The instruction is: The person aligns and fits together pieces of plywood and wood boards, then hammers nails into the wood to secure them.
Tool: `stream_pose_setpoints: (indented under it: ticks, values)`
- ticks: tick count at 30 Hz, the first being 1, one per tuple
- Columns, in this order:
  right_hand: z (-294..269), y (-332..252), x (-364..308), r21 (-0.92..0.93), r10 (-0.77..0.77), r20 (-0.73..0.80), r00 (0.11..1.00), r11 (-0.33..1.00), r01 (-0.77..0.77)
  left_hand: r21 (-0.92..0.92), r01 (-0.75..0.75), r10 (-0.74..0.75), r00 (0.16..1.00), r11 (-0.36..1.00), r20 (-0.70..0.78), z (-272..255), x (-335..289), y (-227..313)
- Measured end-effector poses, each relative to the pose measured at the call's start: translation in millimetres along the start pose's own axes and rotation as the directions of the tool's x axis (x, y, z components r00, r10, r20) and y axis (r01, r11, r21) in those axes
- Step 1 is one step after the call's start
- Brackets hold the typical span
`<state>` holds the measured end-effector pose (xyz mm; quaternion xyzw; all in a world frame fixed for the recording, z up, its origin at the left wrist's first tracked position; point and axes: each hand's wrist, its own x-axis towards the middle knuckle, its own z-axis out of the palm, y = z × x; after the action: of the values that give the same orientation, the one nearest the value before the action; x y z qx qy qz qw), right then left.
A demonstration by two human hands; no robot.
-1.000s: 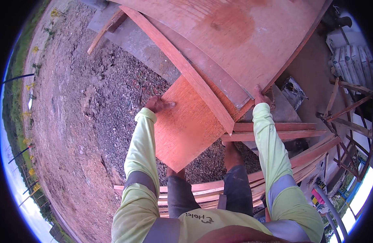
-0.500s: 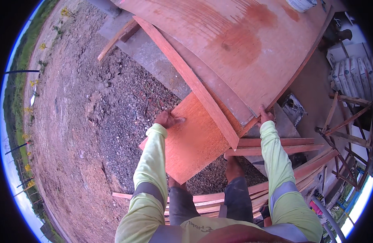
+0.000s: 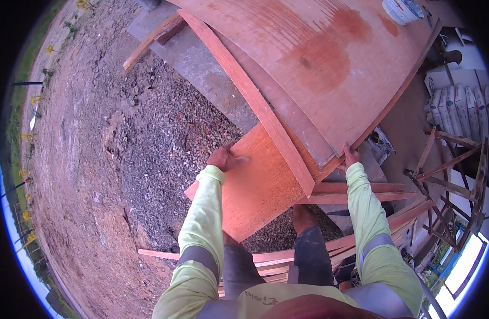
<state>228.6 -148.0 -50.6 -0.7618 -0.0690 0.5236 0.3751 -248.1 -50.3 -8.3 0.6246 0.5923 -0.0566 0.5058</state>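
My left hand (image 3: 221, 158) grips the left edge of an orange-brown plywood board (image 3: 258, 183), thumb laid on its upper face. The board sticks out at an angle above my legs. Its far part runs beneath a long narrow wooden plank (image 3: 250, 101) and the larger sheets. My right hand (image 3: 351, 157) is closed on the near corner of a large plywood sheet (image 3: 329, 114), thumb on top; the fingers below are partly hidden. Dark reddish stains spread over that sheet. Between it and the plank, another sheet's edge (image 3: 287, 109) shows.
Several long boards (image 3: 335, 245) lie around my legs, with two shorter planks (image 3: 361, 192) by my right forearm. Gravel (image 3: 170, 143) covers the ground at left. A white bucket (image 3: 402, 10) stands on the sheet. At right are a wooden frame (image 3: 449, 181) and stacked bags (image 3: 457, 109).
The view has shifted slightly, moving the sheets a little to the right in the picture. Both hands keep their grips, and the board stays nearly where it was.
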Motion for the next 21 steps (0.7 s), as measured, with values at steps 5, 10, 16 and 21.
stream_pose_setpoints:
  ticks: [5,10,16,21]
  values:
    - [37.1,-23.1,-26.4,-0.419,-0.357,-0.221,0.908,0.875,0.242,-0.118,-0.070,0.060,0.994,0.991,-0.086,0.8,4.8,-31.2]
    - [43.6,-34.9,-46.1,-0.313,-0.050,-0.186,0.981,0.950,-0.011,0.169,-0.155,0.223,0.808,0.973,-0.545,7.2,23.6,15.2]
    - [63.2,-44.6,-35.3,-0.334,0.050,-0.289,0.956,0.931,-0.150,-0.047,-0.120,0.111,0.980,0.992,-0.164,14.7,22.4,-52.9]
    - [34.2,-37.3,-32.0,-0.052,-0.019,-0.095,0.995,0.999,0.014,-0.179,-0.165,0.140,0.980,0.970,-0.143,17.4,27.2,-22.8]
